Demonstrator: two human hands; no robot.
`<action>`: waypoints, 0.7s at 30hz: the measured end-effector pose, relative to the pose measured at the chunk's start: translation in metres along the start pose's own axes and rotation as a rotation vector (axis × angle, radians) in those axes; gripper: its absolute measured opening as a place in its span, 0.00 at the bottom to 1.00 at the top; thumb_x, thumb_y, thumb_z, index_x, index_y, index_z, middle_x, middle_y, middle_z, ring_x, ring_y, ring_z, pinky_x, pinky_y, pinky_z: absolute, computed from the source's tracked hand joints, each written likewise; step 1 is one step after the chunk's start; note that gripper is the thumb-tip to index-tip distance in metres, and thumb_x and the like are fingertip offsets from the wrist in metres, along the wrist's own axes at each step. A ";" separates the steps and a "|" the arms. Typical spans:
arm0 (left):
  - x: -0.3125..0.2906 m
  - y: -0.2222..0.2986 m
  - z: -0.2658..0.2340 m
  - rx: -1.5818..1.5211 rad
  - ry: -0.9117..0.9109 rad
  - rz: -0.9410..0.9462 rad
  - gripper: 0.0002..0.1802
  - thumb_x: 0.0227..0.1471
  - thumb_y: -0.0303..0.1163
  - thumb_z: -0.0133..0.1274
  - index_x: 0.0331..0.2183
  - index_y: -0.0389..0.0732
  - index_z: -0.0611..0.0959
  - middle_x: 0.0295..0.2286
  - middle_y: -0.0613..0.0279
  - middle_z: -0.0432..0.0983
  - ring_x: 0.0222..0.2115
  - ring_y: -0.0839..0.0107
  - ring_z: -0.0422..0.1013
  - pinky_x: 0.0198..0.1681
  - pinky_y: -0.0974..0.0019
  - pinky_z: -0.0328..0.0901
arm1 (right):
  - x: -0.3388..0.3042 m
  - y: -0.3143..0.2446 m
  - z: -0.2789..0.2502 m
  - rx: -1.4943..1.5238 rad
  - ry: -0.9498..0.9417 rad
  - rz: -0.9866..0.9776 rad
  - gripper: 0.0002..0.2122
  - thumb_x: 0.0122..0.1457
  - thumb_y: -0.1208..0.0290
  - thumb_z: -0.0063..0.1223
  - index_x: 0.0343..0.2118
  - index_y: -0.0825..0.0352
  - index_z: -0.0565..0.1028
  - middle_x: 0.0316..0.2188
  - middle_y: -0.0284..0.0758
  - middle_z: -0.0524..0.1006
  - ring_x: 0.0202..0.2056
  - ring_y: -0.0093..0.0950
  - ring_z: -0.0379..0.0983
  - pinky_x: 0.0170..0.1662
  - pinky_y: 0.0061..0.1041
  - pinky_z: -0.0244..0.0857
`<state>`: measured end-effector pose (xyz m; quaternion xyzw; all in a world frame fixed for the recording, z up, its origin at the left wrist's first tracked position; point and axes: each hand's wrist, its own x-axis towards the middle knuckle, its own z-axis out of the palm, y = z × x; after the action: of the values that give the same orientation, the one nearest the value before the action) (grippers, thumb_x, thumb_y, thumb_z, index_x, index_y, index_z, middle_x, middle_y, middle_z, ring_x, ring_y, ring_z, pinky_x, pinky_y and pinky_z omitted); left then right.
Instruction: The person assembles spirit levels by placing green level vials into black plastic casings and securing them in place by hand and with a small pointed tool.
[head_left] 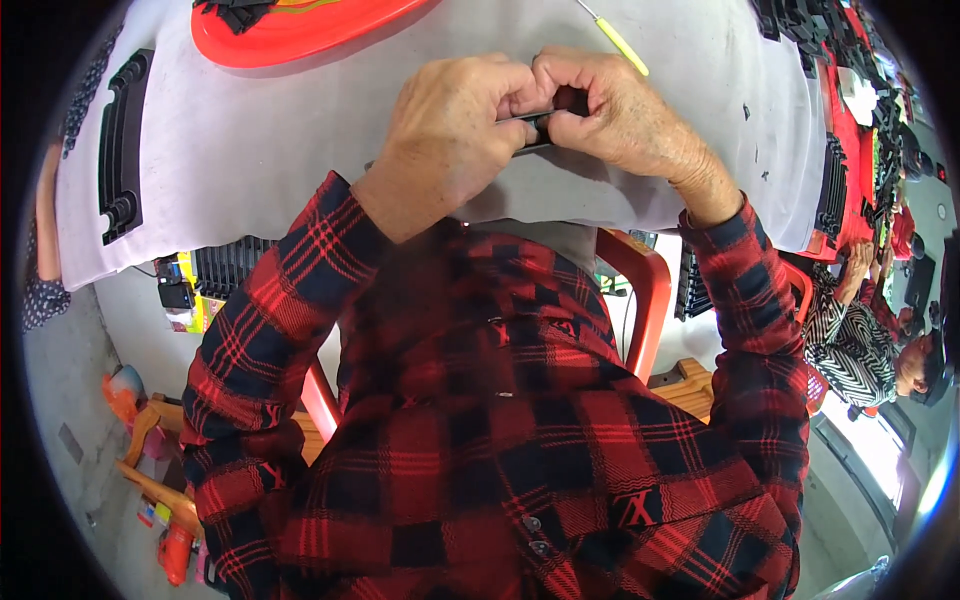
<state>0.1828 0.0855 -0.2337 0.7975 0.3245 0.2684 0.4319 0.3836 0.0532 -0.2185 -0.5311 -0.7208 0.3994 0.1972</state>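
Observation:
My left hand (450,125) and my right hand (620,112) meet over the table in front of me, fingers curled in pinches. Between them they grip a small dark, flat-edged part (541,130), mostly covered by my fingers, so its full shape is hidden. Beyond the hands lies a thin tool with a yellow handle (622,45). A red plate (300,50) at the far edge holds black pieces and a yellow-green strand.
A long black plastic part (122,150) lies at the table's left. Tiny dark scraps (746,112) dot the pale tablecloth (290,140) at right. Stacked black parts (832,190) stand farther right, near a person in a zigzag-patterned top (850,335). Another person's arm (47,210) shows at far left.

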 end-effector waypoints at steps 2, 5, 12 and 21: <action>-0.002 0.002 0.000 0.006 -0.001 -0.022 0.09 0.43 0.23 0.63 0.28 0.33 0.79 0.21 0.61 0.71 0.21 0.72 0.65 0.26 0.67 0.62 | 0.000 -0.003 0.000 0.015 -0.011 0.033 0.07 0.47 0.74 0.57 0.31 0.67 0.76 0.24 0.36 0.75 0.26 0.30 0.71 0.32 0.30 0.66; 0.000 0.003 0.004 0.043 0.016 -0.019 0.09 0.43 0.23 0.63 0.28 0.33 0.78 0.21 0.61 0.69 0.21 0.71 0.64 0.26 0.66 0.61 | 0.000 -0.003 -0.002 -0.002 -0.007 0.063 0.08 0.47 0.73 0.57 0.31 0.66 0.76 0.25 0.38 0.76 0.27 0.34 0.73 0.32 0.32 0.67; 0.001 0.004 0.001 -0.007 0.012 0.025 0.11 0.41 0.20 0.62 0.26 0.34 0.74 0.20 0.60 0.66 0.20 0.69 0.61 0.25 0.65 0.60 | 0.002 -0.006 0.000 -0.112 0.029 0.026 0.07 0.47 0.71 0.56 0.28 0.67 0.73 0.27 0.40 0.75 0.30 0.42 0.72 0.34 0.40 0.66; 0.002 0.005 -0.003 -0.070 -0.061 -0.046 0.10 0.42 0.23 0.63 0.26 0.34 0.77 0.22 0.57 0.71 0.23 0.59 0.69 0.28 0.59 0.64 | 0.002 -0.003 -0.006 -0.084 -0.034 -0.013 0.07 0.48 0.72 0.55 0.29 0.68 0.73 0.29 0.42 0.75 0.31 0.42 0.72 0.35 0.39 0.66</action>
<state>0.1834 0.0868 -0.2275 0.7821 0.3198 0.2451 0.4754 0.3852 0.0568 -0.2132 -0.5274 -0.7436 0.3765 0.1650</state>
